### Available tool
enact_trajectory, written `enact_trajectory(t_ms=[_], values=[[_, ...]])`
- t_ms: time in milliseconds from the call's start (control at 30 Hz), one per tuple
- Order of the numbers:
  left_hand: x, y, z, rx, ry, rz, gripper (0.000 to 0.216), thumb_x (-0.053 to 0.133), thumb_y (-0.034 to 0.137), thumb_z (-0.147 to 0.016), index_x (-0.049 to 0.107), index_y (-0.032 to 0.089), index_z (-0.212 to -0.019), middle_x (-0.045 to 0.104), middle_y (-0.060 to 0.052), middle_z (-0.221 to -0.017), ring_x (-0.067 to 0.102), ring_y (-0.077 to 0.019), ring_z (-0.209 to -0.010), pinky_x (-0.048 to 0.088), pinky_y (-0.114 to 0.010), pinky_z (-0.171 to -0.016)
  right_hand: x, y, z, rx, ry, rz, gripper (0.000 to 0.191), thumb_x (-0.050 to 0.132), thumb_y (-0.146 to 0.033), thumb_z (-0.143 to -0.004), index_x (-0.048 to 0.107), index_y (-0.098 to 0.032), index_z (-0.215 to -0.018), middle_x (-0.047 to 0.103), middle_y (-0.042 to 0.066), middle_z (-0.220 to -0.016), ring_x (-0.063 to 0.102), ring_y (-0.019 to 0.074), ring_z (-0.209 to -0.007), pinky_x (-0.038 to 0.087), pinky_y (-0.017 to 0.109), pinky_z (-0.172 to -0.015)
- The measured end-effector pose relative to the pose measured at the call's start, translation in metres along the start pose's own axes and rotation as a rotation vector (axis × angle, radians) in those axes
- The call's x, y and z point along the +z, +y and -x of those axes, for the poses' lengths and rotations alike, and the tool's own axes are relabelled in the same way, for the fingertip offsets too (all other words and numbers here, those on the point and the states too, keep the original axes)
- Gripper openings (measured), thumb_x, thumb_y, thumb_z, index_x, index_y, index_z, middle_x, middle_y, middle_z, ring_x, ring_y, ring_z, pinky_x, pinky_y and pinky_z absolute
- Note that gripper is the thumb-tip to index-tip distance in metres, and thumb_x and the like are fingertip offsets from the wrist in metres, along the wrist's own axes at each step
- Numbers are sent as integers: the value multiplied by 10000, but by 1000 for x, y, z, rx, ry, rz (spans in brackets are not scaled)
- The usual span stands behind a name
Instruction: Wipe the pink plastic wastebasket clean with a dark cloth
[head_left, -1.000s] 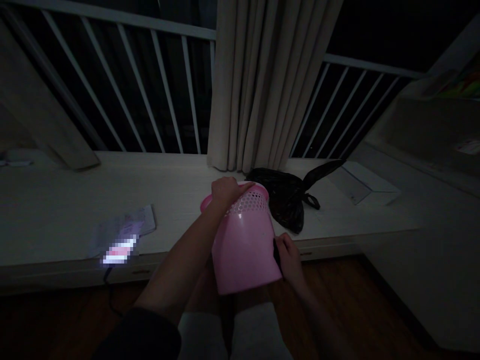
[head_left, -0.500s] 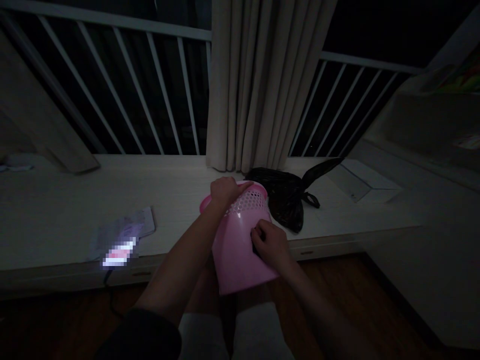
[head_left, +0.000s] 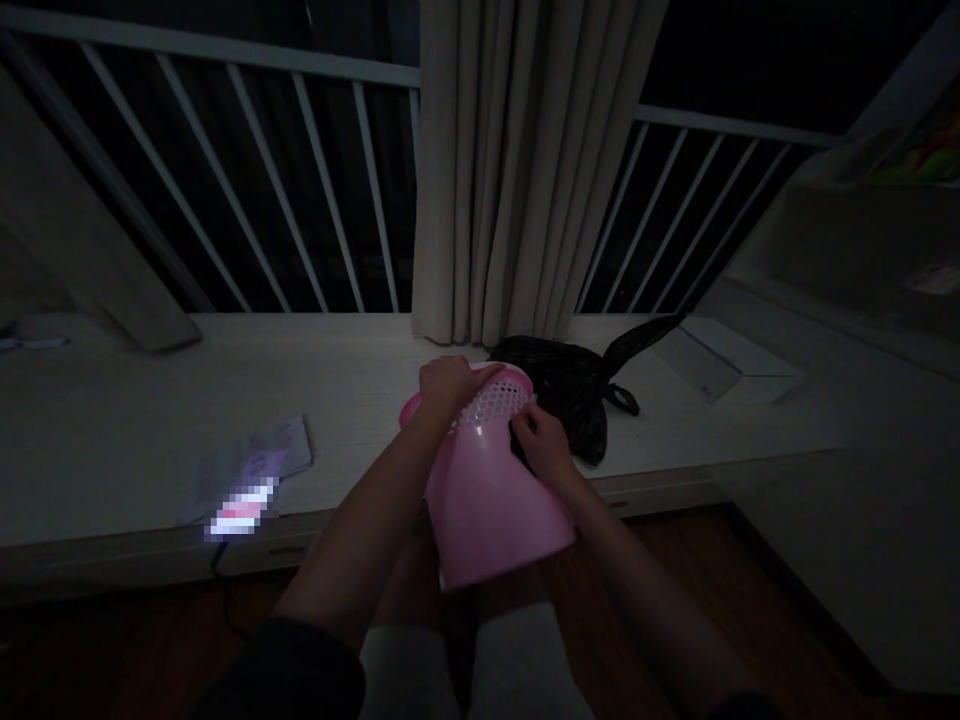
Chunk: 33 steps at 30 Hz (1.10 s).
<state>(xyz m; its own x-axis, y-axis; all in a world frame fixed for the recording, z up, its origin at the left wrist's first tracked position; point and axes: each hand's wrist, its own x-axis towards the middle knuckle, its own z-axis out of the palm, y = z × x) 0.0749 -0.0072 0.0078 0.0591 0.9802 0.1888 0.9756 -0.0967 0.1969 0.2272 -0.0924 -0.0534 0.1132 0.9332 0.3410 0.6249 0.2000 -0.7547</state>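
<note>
A pink plastic wastebasket (head_left: 499, 510) with a honeycomb-holed band near its rim is tilted over my legs. My left hand (head_left: 450, 385) is closed on its rim, thumb stretched along the edge. My right hand (head_left: 544, 440) is curled against the right side of the wall, just below the holed band. Something dark, perhaps a cloth, shows under its fingers; its kind is hard to make out in the dim light. Right behind the basket lies a knotted black plastic bag (head_left: 585, 400).
A long white ledge (head_left: 352, 370) runs under the barred window. On it, a glowing, blurred-out device (head_left: 241, 510) with a cable lies by some papers (head_left: 296, 440); a pale box (head_left: 727, 360) is at the right. A beige curtain (head_left: 517, 180) hangs in the middle.
My right hand has slid up the basket's wall toward the holed band. The basket's bottom has swung slightly right. My left hand keeps its hold on the rim.
</note>
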Motion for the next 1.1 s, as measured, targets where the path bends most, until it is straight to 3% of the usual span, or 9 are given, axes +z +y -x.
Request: enact_trajectory(t_ms=[300,567,833,1100], values=[[0,-2,1,9,-13,-5,991,179,876,-746,721,101,-1040,696,-209,-971,637,-334,-960,454,-387,-792,-7,35,44,160,72,-213,302,421,-459,-830,385,-240,-625,415,-56,-581,404,134,-586,315,257,-565],[2,-1,-1,12,-8,11,977,188,875,-745,725,107,-1024,697,-207,-973,639,-341,-956,452,-391,-783,-14,8,83,77,21,2,290,393,-392,-873,347,-242,-629,402,-57,-533,410,129,-523,277,253,-526],[-1,-1,0,-2,-14,17,961,211,875,-744,724,113,-1029,697,-205,-981,634,-332,-957,449,-384,-790,-10,-31,65,-174,-105,303,252,462,-298,-808,338,-228,-600,443,-31,-555,416,128,-542,241,268,-554],[-2,-3,1,0,-15,-4,957,198,871,-750,721,123,-1038,698,-196,-981,634,-324,-969,455,-371,-792,1,-35,28,-172,-96,328,249,505,-308,-775,364,-220,-590,458,-34,-544,400,120,-532,219,263,-553]])
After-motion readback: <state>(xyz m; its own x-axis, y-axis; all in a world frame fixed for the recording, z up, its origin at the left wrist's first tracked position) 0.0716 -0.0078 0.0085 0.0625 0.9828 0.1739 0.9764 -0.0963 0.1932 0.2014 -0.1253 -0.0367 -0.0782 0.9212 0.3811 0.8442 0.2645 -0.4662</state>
